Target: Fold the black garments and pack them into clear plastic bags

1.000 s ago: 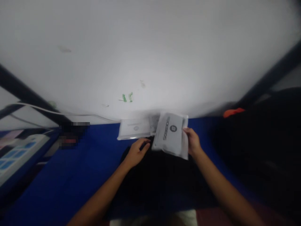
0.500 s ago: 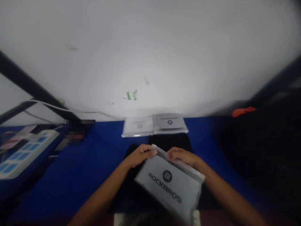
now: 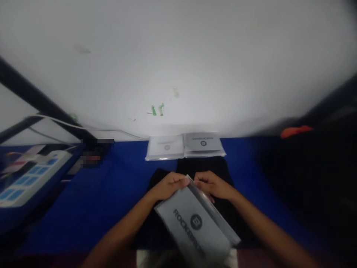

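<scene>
A clear zip bag (image 3: 192, 227) with a grey ROCKBROS-printed insert hangs tilted between my hands, its zip edge up and to the right. My left hand (image 3: 170, 185) is closed on the bag's top corner, thumb on the front. My right hand (image 3: 212, 185) pinches the zip edge close to that same corner. Under the hands lies folded black cloth (image 3: 205, 165). Behind it, two more packaged bags lie flat side by side: a white-looking one (image 3: 166, 147) and a grey ROCKBROS one (image 3: 203, 143).
A blue surface (image 3: 122, 178) runs up to the white wall (image 3: 195, 67). At left lies a white power strip (image 3: 36, 178) with blue sockets, and a white cable (image 3: 111, 130) runs along the wall. An orange item (image 3: 296, 131) and a dark mass are at right.
The bag has turned steeper, its lower right end dropping. My right hand has moved left along the zip edge, closer to my left hand. The view has shifted slightly.
</scene>
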